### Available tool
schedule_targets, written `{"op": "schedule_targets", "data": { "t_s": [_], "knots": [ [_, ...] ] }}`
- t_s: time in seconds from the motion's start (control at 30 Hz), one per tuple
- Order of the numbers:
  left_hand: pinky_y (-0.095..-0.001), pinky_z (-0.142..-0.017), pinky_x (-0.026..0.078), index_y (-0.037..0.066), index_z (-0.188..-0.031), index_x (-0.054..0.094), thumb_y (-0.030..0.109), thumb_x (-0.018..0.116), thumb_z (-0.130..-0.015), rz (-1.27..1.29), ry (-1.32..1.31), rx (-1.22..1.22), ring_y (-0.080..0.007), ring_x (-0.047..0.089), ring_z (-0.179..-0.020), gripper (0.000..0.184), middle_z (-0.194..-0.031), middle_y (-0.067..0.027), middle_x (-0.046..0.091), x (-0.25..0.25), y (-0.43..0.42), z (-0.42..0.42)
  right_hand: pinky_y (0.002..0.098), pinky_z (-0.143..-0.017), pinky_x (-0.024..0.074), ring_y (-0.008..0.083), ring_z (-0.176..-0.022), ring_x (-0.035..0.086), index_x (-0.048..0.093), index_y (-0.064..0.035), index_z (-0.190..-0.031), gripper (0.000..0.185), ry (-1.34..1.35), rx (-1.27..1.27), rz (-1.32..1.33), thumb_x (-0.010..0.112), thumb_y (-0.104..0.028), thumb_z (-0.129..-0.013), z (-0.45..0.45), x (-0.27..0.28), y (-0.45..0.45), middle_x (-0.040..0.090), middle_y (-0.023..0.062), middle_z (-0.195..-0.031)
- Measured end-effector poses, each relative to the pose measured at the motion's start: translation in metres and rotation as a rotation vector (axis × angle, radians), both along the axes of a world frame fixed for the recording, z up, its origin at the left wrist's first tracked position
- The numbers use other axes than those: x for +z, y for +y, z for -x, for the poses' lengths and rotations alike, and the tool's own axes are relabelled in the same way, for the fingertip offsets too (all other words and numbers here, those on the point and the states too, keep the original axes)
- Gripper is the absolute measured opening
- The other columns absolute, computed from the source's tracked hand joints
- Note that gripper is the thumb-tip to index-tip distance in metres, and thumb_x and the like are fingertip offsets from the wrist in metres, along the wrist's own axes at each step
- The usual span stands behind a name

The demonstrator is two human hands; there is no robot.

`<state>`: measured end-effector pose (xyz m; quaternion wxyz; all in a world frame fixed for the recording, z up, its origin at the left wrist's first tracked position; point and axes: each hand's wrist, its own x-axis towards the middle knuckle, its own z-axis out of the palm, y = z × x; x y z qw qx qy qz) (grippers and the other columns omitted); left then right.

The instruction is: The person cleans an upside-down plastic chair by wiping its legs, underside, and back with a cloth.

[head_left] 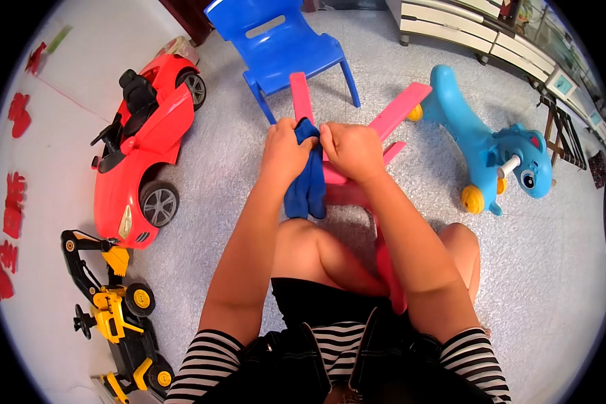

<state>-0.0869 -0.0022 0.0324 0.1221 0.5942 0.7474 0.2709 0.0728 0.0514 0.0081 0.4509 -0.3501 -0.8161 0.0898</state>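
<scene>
A blue cloth [307, 185] hangs down from between my hands, above my knee. My left hand [285, 149] is closed on its upper part, with the thumb pressed on the fabric. Close beside it, my right hand [349, 151] is a fist at the cloth's upper right edge; what its fingers grip is hidden. Behind and below the hands stands a pink plastic frame [398, 113] with several bars, partly covered by my hands and forearms.
A blue chair [279, 50] stands ahead. On the left are a red toy car [141, 148] and a yellow-black toy excavator [118, 313]. To the right is a blue ride-on toy [475, 145]. White drawers [444, 23] line the far right wall.
</scene>
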Motion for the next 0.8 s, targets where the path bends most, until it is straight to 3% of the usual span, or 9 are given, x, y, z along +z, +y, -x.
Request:
{"op": "schedule_targets", "data": {
  "t_s": [0.1, 0.17, 0.27, 0.43, 0.5, 0.53, 0.6, 0.7, 0.8],
  "knots": [
    [-0.0453, -0.096, 0.051, -0.007, -0.121, 0.061, 0.034, 0.073, -0.092, -0.041, -0.179, 0.149, -0.0397, 0.064, -0.117, 0.052, -0.121, -0.032, 0.064, -0.035, 0.01, 0.003, 0.0498, -0.057, 0.0508, 0.0392, -0.062, 0.064, 0.067, -0.0089, -0.075, 0.033, -0.03, -0.011, 0.043, 0.059, -0.029, -0.099, -0.001, 0.001, -0.002, 0.067, 0.0147, -0.071],
    [-0.0453, -0.089, 0.053, -0.012, -0.115, 0.061, 0.039, 0.071, -0.093, 0.107, -0.698, 0.099, -0.0419, 0.068, -0.107, 0.057, -0.114, -0.0339, 0.067, -0.051, 0.016, 0.009, 0.0496, -0.057, 0.0511, 0.0391, -0.062, 0.064, 0.067, -0.0089, -0.075, 0.032, -0.002, 0.001, 0.029, 0.058, -0.029, -0.099, 0.003, -0.002, -0.001, 0.068, 0.0143, -0.071],
    [-0.0453, -0.081, 0.054, -0.015, -0.107, 0.064, 0.042, 0.069, -0.095, 0.04, -0.61, 0.186, -0.042, 0.071, -0.098, 0.058, -0.103, -0.0331, 0.07, -0.059, 0.026, 0.005, 0.0498, -0.058, 0.0512, 0.039, -0.061, 0.064, 0.067, -0.0085, -0.075, 0.032, -0.001, 0.0, 0.039, 0.058, -0.028, -0.099, 0.004, 0.0, -0.001, 0.067, 0.0142, -0.071],
    [-0.0442, -0.079, 0.055, -0.012, -0.109, 0.065, 0.044, 0.067, -0.096, 0.103, -0.54, 0.242, -0.0371, 0.072, -0.094, 0.057, -0.1, -0.0285, 0.072, -0.047, 0.039, 0.009, 0.0494, -0.056, 0.0514, 0.0383, -0.06, 0.064, 0.066, -0.0091, -0.072, 0.035, -0.028, -0.019, 0.032, 0.058, -0.03, -0.099, 0.006, 0.002, 0.0, 0.068, 0.0139, -0.07],
    [-0.0407, -0.076, 0.055, -0.009, -0.113, 0.064, 0.04, 0.067, -0.098, 0.146, -0.824, 0.205, -0.029, 0.07, -0.087, 0.051, -0.097, -0.0212, 0.072, -0.043, 0.04, 0.01, 0.0486, -0.056, 0.0523, 0.0373, -0.059, 0.065, 0.067, -0.0098, -0.07, 0.037, -0.047, -0.027, 0.023, 0.058, -0.031, -0.099, 0.004, 0.003, -0.001, 0.069, 0.0133, -0.07],
    [-0.0407, -0.076, 0.055, -0.009, -0.113, 0.064, 0.04, 0.067, -0.098, 0.142, -0.825, 0.204, -0.029, 0.07, -0.087, 0.051, -0.097, -0.0212, 0.072, -0.04, 0.037, 0.009, 0.0486, -0.056, 0.0524, 0.0373, -0.06, 0.065, 0.067, -0.0098, -0.07, 0.038, -0.042, -0.026, 0.013, 0.057, -0.031, -0.099, 0.003, 0.003, -0.002, 0.069, 0.0132, -0.07],
    [-0.0367, -0.072, 0.054, -0.005, -0.114, 0.065, 0.032, 0.065, -0.1, 0.178, -0.97, 0.15, -0.0212, 0.068, -0.082, 0.04, -0.093, -0.0131, 0.07, -0.034, 0.025, 0.008, 0.0486, -0.057, 0.0524, 0.0373, -0.06, 0.065, 0.066, -0.0098, -0.07, 0.038, -0.035, -0.023, -0.003, 0.057, -0.032, -0.099, 0.002, 0.003, -0.003, 0.069, 0.0131, -0.07],
    [-0.031, -0.072, 0.053, 0.001, -0.114, 0.065, 0.023, 0.058, -0.104, 0.176, -0.918, -0.035, -0.0155, 0.064, -0.079, 0.025, -0.095, -0.0062, 0.068, -0.025, 0.005, 0.008, 0.0486, -0.057, 0.0525, 0.037, -0.06, 0.065, 0.065, -0.0097, -0.069, 0.038, -0.066, -0.028, 0.007, 0.057, -0.032, -0.099, 0.001, 0.003, -0.003, 0.069, 0.0127, -0.069],
    [-0.0312, -0.074, 0.052, 0.001, -0.115, 0.065, 0.02, 0.058, -0.104, 0.09, -0.855, -0.016, -0.0154, 0.063, -0.082, 0.022, -0.096, -0.0057, 0.068, -0.025, -0.004, 0.003, 0.0485, -0.056, 0.0524, 0.0368, -0.06, 0.065, 0.065, -0.0096, -0.069, 0.037, -0.069, -0.012, -0.001, 0.057, -0.031, -0.099, 0.002, 0.002, -0.003, 0.068, 0.0126, -0.069]
  ]
}}
